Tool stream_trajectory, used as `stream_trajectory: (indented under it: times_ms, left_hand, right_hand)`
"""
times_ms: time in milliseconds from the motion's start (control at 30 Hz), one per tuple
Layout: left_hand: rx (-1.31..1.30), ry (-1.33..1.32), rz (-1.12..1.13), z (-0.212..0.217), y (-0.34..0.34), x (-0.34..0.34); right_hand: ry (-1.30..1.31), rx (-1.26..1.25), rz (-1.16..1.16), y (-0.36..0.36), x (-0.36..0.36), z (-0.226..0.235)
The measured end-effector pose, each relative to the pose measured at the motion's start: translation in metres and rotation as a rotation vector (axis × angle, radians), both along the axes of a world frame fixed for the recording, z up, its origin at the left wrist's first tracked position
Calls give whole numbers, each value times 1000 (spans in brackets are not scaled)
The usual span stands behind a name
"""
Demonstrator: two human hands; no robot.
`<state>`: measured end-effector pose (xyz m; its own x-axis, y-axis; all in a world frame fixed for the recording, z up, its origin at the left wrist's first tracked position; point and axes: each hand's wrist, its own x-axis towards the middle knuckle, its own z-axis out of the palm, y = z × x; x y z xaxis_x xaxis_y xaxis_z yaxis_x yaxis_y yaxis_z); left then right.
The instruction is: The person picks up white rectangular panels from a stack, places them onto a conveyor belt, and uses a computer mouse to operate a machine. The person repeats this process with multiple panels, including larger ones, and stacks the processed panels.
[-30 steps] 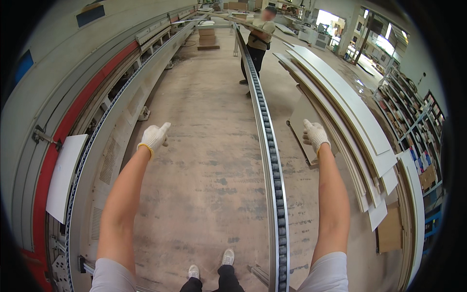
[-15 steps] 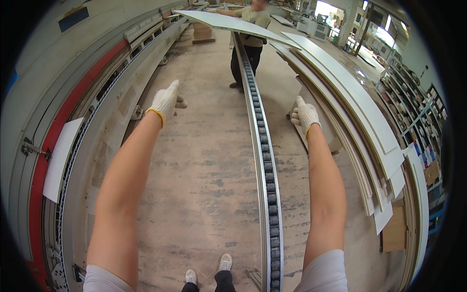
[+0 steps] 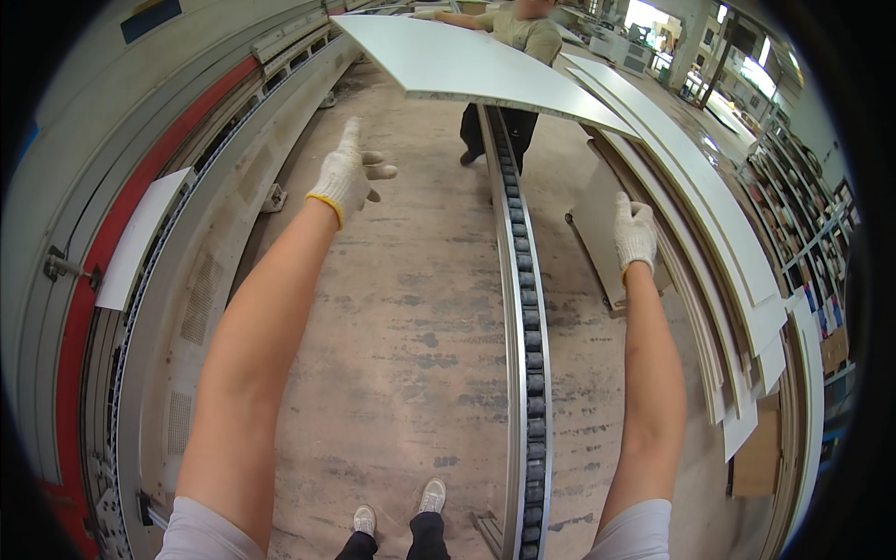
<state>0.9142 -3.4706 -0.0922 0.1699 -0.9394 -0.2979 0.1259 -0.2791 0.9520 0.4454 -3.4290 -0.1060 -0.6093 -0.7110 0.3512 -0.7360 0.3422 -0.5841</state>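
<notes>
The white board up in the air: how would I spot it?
Follow the long roller rail away from you to the co-worker. The white board is the big slanted sheet in front of that person. Unlike the stacked boards on the right, it is held in the air.

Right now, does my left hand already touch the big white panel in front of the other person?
No, the floor shows between your left hand and the white panel.
</notes>
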Motion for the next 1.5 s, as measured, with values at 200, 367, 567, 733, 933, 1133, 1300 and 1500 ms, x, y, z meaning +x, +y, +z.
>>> stream_trajectory:
  times_ms: [200,367,567,733,933,1133,1300,1500]
  left_hand:
    - [-78,88,-114,23,38,5]
    - [-98,201,-15,11,102,-8]
    - [-45,-57,-1,15,204,5]
    - [-49,0,5,9,303,34]
    - [-55,67,53,-2,413,102]
    - [162,-104,99,-27,487,153]
    - [322,-527,84,-16,552,176]
    - [445,-715,13,43,691,252]
  right_hand:
    - [198,-126,-72,24,-57,49]
    - [287,51,-89,49,-97,75]
    - [338,307,-46,82,-96,99]
    - [427,454,-82,96,-93,80]
    - [109,573,-13,90,-128,35]
    - [-330,536,252,95,-120,37]
    - [-79,436,278,171,-65,44]
    - [-201,379,264,361,-11,89]
